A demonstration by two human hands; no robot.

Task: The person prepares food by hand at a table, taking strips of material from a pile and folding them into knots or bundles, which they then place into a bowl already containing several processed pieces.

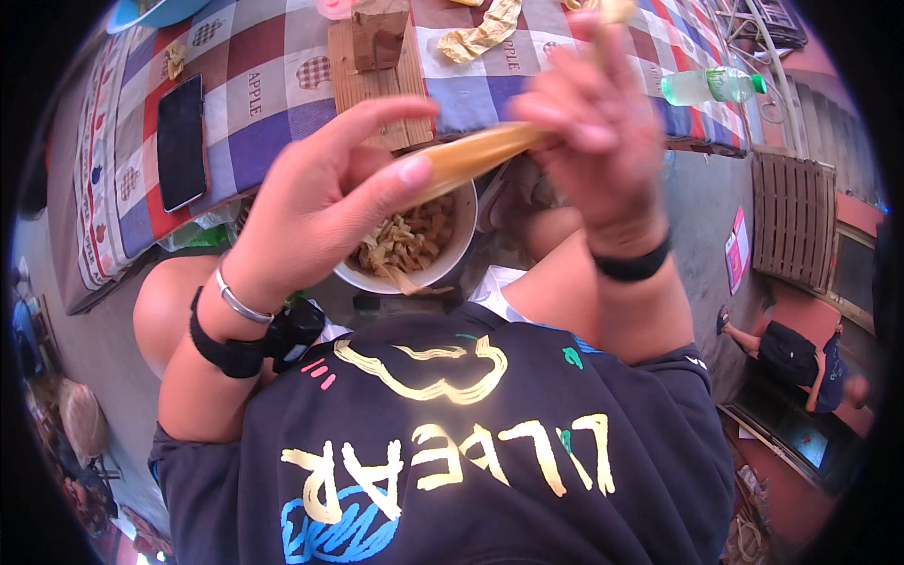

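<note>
My left hand (325,191) holds one end of a long, smooth, yellowish-brown strip (473,159), thumb on top; its exact kind is not clear. The other end reaches my right hand (593,134), which is raised and blurred by motion. A pale, blurred piece (616,13) shows at the raised fingertips of this hand. Beneath the strip, a white bowl (467,244) holds chopped, pale brown pieces (409,240), with one longer strip hanging over the near rim. Part of the bowl is hidden by my left hand.
On the checked tablecloth (282,152) lie a black phone (181,141), a wooden board (346,78) bearing a brown block (380,35), a wrinkled yellowish strip (484,35) and a plastic bottle (706,86). A blue basin (152,14) stands at the upper left. Another person (791,357) is at the far right.
</note>
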